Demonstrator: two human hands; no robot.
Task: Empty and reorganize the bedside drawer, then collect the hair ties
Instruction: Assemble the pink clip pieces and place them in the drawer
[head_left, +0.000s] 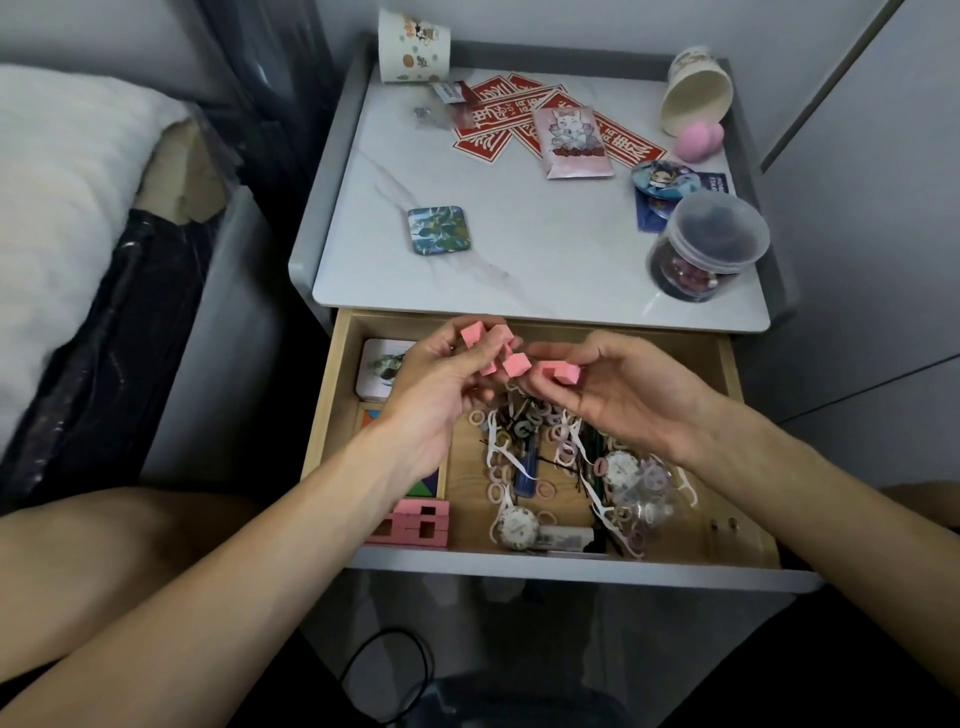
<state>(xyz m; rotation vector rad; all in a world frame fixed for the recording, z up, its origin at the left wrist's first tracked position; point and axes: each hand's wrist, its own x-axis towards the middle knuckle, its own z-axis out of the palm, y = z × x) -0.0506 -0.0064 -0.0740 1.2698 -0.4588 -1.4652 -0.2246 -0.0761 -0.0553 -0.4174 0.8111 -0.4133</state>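
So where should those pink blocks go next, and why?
Probably lift them onto the nightstand top. The left hand and right hand both hold pink blocks above the open drawer, red cards already lie on that top, and hair ties wait in the drawer below.

— On the marble top?
— Paper cup standing back left, second cup tipped over back right, pink sponge just beside it. Red cards fanned under a pink pouch. Square coaster apart, left. Lidded clear jar front right, round badge behind it.
— Beyond it?
— White pillow left; black cable on the floor.
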